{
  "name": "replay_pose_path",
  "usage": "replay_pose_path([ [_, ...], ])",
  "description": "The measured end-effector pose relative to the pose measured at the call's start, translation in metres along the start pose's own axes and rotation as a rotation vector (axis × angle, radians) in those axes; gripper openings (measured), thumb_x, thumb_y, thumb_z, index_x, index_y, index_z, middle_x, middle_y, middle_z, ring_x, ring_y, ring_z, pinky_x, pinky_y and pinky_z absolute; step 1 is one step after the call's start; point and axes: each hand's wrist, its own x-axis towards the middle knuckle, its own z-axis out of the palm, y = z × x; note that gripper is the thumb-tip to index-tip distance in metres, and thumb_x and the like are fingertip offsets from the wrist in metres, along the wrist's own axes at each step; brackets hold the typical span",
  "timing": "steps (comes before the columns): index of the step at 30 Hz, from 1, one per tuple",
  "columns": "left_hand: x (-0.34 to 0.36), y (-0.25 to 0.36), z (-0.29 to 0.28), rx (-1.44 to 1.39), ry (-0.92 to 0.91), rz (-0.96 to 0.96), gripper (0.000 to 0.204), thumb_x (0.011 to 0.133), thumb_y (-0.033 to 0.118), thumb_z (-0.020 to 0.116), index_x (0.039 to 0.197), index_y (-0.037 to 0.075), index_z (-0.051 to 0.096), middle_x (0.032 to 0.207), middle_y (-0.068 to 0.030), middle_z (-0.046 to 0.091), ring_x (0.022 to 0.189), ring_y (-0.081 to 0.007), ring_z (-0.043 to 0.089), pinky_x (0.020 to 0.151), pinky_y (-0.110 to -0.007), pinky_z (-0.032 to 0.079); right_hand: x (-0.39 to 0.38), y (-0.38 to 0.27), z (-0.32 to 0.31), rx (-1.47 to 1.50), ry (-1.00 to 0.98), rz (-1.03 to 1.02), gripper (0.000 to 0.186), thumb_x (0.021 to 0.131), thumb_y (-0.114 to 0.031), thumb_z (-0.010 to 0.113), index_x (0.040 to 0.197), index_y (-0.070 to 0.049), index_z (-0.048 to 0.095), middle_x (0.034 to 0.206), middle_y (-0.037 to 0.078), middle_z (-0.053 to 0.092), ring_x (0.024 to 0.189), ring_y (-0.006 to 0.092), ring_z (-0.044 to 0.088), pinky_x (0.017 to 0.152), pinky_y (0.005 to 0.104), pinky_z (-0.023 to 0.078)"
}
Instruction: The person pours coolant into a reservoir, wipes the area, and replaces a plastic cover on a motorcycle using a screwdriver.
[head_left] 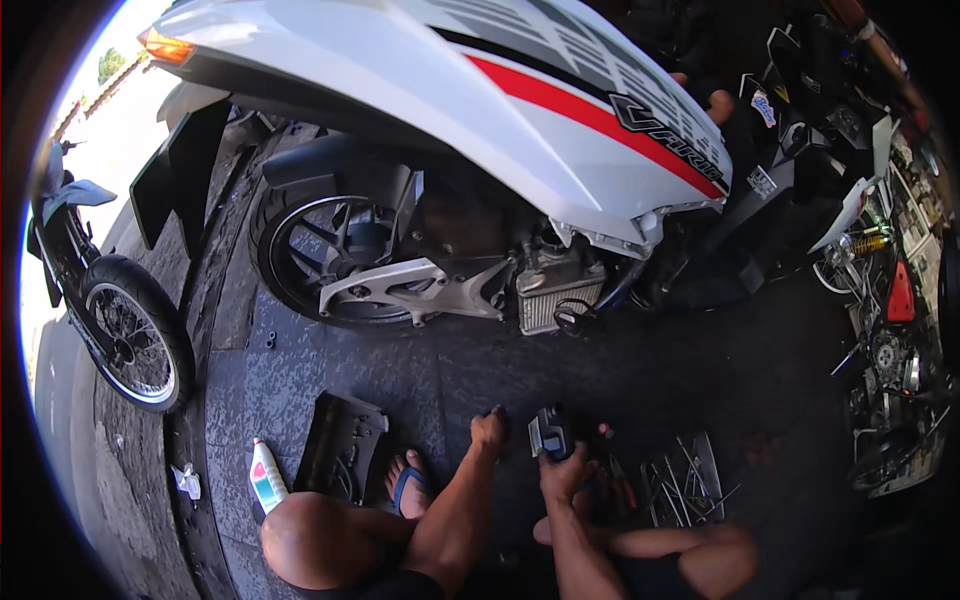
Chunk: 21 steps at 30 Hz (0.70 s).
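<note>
My right hand (566, 472) grips a black and silver block-shaped part (552, 434) above the dark floor. The exact kind of this part does not show. My left hand (488, 430) is a short way to its left, fingers curled closed. Something small and dark seems to be at its fingertips, too small to name. In front of both hands stands a white scooter (420, 110) with a red stripe. Low on its side are a radiator (558, 303), a silver swingarm (415, 288) and the rear wheel (290, 250).
Left of my foot lie a black tray (318, 445) with tools and a white bottle (266, 474). By my right leg sit pliers (624, 487) and a tray of long tools (708, 465). A motorcycle wheel (135, 330) stands far left; parts (888, 350) crowd the right side.
</note>
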Motion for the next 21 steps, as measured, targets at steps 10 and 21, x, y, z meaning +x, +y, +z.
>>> replay_pose_path([
  [10, -0.052, 0.061, 0.030, -0.010, 0.367, 0.015, 0.022, 0.091, 0.016, 0.060, 0.100, -0.002, 0.069, 0.079, -0.0113, 0.069, 0.063, -0.0208, 0.063, 0.055, -0.032, 0.048, 0.006, 0.043, -0.046, -0.074, -0.142, 0.173, 0.063, 0.076, -0.040, 0.084, 0.115, 0.001, 0.057, 0.106, 0.021, 0.066, 0.104, 0.0347, 0.064, 0.095, 0.0459, 0.047],
  [21, -0.160, 0.023, 0.054, 1.292, 0.458, 0.158, 0.062, 0.081, 0.036, 0.077, 0.125, 0.001, 0.050, 0.122, -0.0247, 0.052, 0.115, -0.0441, 0.057, 0.097, -0.049, 0.051, 0.215, 0.065, -0.170, -0.135, -0.180, -0.013, 0.045, 0.088, -0.026, 0.074, 0.120, 0.003, 0.062, 0.115, 0.021, 0.070, 0.107, 0.0345, 0.068, 0.094, 0.0411, 0.052],
])
